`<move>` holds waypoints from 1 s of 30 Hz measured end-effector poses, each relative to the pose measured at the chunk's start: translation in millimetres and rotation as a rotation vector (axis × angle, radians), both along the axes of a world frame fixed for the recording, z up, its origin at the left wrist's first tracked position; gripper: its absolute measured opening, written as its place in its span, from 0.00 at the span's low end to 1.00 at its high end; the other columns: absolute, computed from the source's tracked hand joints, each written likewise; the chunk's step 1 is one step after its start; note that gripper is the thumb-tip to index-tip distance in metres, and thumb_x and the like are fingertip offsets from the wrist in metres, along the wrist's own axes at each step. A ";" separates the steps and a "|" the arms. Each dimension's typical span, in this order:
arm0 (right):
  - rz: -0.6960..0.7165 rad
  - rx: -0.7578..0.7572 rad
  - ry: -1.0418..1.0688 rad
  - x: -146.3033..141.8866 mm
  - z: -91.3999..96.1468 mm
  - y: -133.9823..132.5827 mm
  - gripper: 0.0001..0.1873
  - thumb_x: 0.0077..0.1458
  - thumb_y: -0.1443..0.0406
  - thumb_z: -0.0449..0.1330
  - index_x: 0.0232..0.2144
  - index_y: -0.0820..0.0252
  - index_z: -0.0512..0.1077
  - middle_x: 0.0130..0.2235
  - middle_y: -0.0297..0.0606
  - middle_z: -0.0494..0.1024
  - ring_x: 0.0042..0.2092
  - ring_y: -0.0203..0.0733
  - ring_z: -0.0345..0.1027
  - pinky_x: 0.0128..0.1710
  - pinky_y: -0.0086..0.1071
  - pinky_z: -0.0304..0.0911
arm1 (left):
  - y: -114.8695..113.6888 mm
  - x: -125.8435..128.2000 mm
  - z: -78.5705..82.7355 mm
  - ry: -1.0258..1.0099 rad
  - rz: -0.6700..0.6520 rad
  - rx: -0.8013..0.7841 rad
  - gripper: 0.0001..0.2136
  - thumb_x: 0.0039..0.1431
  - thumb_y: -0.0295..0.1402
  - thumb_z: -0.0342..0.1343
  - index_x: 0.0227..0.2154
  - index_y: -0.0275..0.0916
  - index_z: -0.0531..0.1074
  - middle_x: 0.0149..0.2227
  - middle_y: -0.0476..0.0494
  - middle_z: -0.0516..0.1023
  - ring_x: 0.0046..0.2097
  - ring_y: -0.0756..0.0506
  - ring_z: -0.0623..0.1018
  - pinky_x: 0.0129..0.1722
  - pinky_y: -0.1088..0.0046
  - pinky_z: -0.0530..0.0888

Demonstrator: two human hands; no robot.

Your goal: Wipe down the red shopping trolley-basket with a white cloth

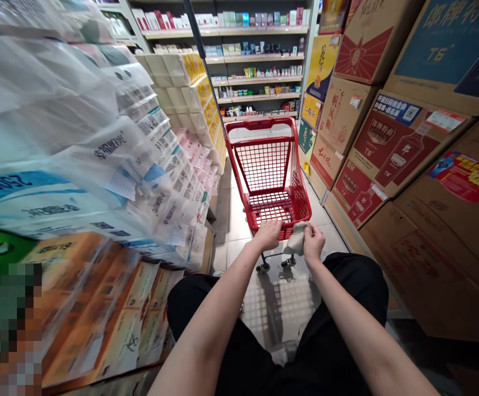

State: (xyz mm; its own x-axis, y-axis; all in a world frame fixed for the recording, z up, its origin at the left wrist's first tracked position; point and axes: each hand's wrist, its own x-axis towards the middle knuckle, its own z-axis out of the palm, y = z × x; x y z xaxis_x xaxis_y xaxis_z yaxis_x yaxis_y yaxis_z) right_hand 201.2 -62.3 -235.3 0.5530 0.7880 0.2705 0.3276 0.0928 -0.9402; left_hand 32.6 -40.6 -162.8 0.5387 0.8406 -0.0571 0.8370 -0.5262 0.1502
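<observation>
A red shopping cart [261,192] with a grid basket stands in front of my knees; no goods show in its basket. My left hand [269,235] is closed over the cart's near rim. In my right hand [314,242] a greyish cloth [298,237] is pinched between the fingers, hanging beside the rim at the near right corner. Whether the cloth touches the cart I cannot tell.
Stacked packs of tissue paper [169,187] line the left side, with orange-brown packs [99,308] lower down. Cardboard cartons [388,143] are piled on the right. Shelves [260,58] of small boxes and bottles close off the far end. A dark pole [198,38] rises behind the cart.
</observation>
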 end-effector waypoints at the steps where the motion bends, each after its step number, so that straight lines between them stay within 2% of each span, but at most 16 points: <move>1: -0.046 -0.006 0.026 12.1 1.2 6.0 0.19 0.53 0.59 0.52 0.41 0.64 0.75 0.40 0.47 0.78 0.41 0.45 0.70 0.45 0.38 0.62 | 0.3 -1.5 0.7 -0.002 0.000 -0.003 0.29 0.46 0.25 0.51 0.54 0.37 0.57 0.51 0.37 0.69 0.52 0.39 0.68 0.49 0.62 0.64; 4: -0.142 0.006 0.080 40.6 1.4 16.3 0.19 0.52 0.59 0.53 0.41 0.65 0.73 0.39 0.46 0.77 0.39 0.45 0.70 0.42 0.37 0.63 | 0.1 -8.9 6.9 -0.041 -0.040 -0.003 0.29 0.49 0.26 0.50 0.57 0.38 0.55 0.53 0.38 0.69 0.53 0.41 0.68 0.50 0.65 0.64; 8: -0.158 0.038 0.006 51.4 -1.8 9.9 0.18 0.51 0.60 0.55 0.42 0.63 0.72 0.40 0.44 0.76 0.41 0.44 0.68 0.43 0.36 0.62 | -0.1 -29.0 16.6 -0.076 -0.039 0.135 0.17 0.61 0.35 0.44 0.53 0.40 0.63 0.52 0.39 0.71 0.53 0.43 0.69 0.52 0.65 0.62; 11: -0.064 0.052 -0.108 35.1 -3.1 1.6 0.16 0.52 0.61 0.53 0.41 0.62 0.72 0.41 0.44 0.75 0.43 0.44 0.67 0.45 0.36 0.61 | 0.4 -41.9 15.8 -0.022 0.001 0.154 0.18 0.65 0.42 0.37 0.40 0.41 0.70 0.41 0.43 0.77 0.45 0.45 0.74 0.53 0.63 0.59; 14: -0.020 0.062 -0.164 6.3 -6.2 -3.9 0.15 0.54 0.62 0.51 0.40 0.63 0.72 0.41 0.45 0.74 0.44 0.44 0.66 0.48 0.37 0.60 | 0.8 -44.3 10.6 0.014 0.015 0.120 0.21 0.66 0.43 0.33 0.33 0.41 0.70 0.31 0.47 0.79 0.36 0.48 0.75 0.53 0.62 0.57; 16: 0.039 0.058 -0.187 -11.5 -11.1 -9.2 0.14 0.55 0.63 0.51 0.39 0.62 0.72 0.40 0.45 0.74 0.44 0.44 0.66 0.48 0.37 0.60 | 0.7 -41.7 8.3 0.009 0.019 0.128 0.21 0.66 0.43 0.33 0.33 0.41 0.70 0.32 0.47 0.79 0.36 0.48 0.76 0.53 0.62 0.57; 19: 0.313 0.030 -0.254 -25.3 -20.8 -21.5 0.12 0.54 0.64 0.51 0.38 0.60 0.72 0.40 0.43 0.74 0.43 0.44 0.67 0.46 0.36 0.61 | -0.4 -37.9 8.2 0.000 0.023 0.141 0.20 0.65 0.43 0.35 0.32 0.41 0.70 0.34 0.46 0.79 0.38 0.47 0.76 0.52 0.62 0.57; 20: 0.362 0.020 -0.260 -25.5 -23.1 -25.4 0.13 0.54 0.64 0.51 0.38 0.60 0.72 0.40 0.43 0.74 0.43 0.44 0.67 0.46 0.36 0.61 | -1.2 -37.4 8.6 -0.001 0.023 0.147 0.18 0.65 0.43 0.37 0.32 0.41 0.70 0.34 0.46 0.79 0.40 0.46 0.76 0.52 0.61 0.57; 22: 0.286 0.012 -0.227 -20.1 -23.9 -29.5 0.14 0.54 0.64 0.51 0.40 0.60 0.72 0.41 0.43 0.74 0.44 0.44 0.67 0.47 0.37 0.61 | -2.9 -37.7 9.3 -0.001 0.016 0.159 0.13 0.62 0.41 0.42 0.34 0.42 0.70 0.36 0.45 0.79 0.42 0.44 0.75 0.52 0.61 0.57; 24: 0.084 0.027 -0.166 -9.9 -18.2 -26.4 0.16 0.55 0.63 0.51 0.43 0.61 0.71 0.43 0.45 0.74 0.45 0.45 0.66 0.48 0.38 0.60 | -4.6 -38.8 9.7 0.008 0.004 0.156 0.09 0.58 0.37 0.47 0.36 0.42 0.69 0.38 0.44 0.79 0.43 0.43 0.75 0.52 0.61 0.57; 26: -0.043 0.046 -0.135 0.2 -7.8 -17.0 0.17 0.54 0.63 0.50 0.44 0.62 0.70 0.44 0.46 0.73 0.46 0.45 0.66 0.49 0.38 0.59 | -5.6 -39.7 9.9 0.021 -0.006 0.143 0.08 0.55 0.33 0.49 0.37 0.42 0.69 0.39 0.44 0.79 0.44 0.43 0.75 0.52 0.61 0.58; 30: -0.053 0.047 -0.143 3.2 8.3 -1.5 0.15 0.53 0.64 0.50 0.40 0.63 0.71 0.43 0.47 0.74 0.45 0.45 0.66 0.49 0.37 0.59 | -5.5 -39.8 10.2 0.027 -0.011 0.133 0.10 0.53 0.31 0.49 0.39 0.42 0.68 0.40 0.43 0.78 0.45 0.43 0.75 0.52 0.60 0.58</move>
State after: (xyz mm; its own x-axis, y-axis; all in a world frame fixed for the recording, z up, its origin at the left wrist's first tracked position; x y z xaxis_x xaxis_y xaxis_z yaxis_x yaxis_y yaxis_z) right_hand 204.4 -63.8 -227.0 0.5468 0.7431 0.3858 0.4638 0.1148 -0.8785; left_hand -7.2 -46.1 -152.6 0.5481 0.8355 0.0397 0.8336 -0.5495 0.0566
